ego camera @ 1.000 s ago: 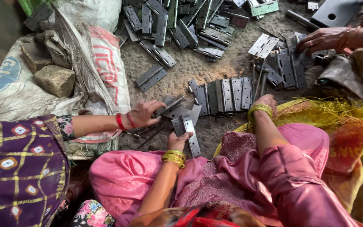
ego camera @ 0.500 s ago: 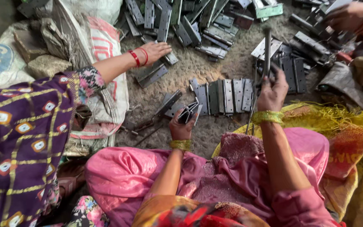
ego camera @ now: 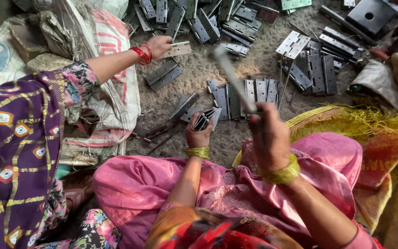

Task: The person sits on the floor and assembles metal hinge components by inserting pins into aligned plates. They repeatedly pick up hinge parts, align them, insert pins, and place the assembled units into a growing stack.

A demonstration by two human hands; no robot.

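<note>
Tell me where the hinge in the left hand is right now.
In the head view, the hinge sits low and centre, gripped by the left hand on the ground, just below the row of hinges and left of the raised right hand.

Sandy floor (ego camera: 254, 69) strewn with grey metal hinges (ego camera: 249, 90), sacks (ego camera: 111, 101) and stones (ego camera: 47, 62)

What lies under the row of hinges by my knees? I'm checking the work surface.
Under the row of hinges shows coarse brown ground; directly beneath the metal is covered.
</note>
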